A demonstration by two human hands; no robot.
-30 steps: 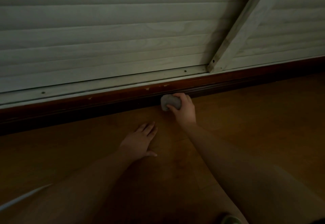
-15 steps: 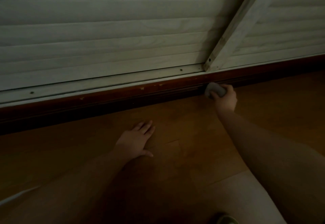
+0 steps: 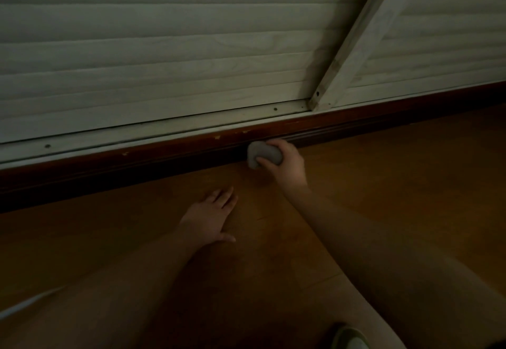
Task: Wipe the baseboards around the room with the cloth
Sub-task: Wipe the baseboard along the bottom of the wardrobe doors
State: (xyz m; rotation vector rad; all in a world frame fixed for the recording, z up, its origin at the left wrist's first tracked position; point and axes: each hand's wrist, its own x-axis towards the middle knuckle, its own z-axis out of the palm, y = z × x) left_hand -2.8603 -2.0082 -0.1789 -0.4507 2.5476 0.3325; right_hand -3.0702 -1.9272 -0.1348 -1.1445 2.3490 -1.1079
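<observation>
We take the baseboard (image 3: 169, 157) as our landmark: a dark reddish-brown strip that runs from the left edge of the view, rising toward the right edge, with small pale chips along its top. Above it sits a pale slatted panel (image 3: 164, 61), crossed on the right by a slanted pale beam (image 3: 364, 36) whose foot ends just above the baseboard. Below it the wooden floor (image 3: 397, 170) lies open on both sides of our arms.

Below the baseboard and apart from it, our left hand (image 3: 209, 220) lies flat on the floor, fingers straight and spread, holding nothing. Its forearm is cut off by the lower left corner.

Right of that, our right hand (image 3: 284, 162) curls its fingers (image 3: 264, 162) and thumb round the small grey cloth (image 3: 260, 154), bunched into a wad and pressed against the baseboard's lower face. The hand hides the back of the cloth.

The room is dim, so the baseboard's moulding is hard to make out. At the bottom edge, a pale rounded thing (image 3: 350, 339) is cut off; we cannot tell what it is.
</observation>
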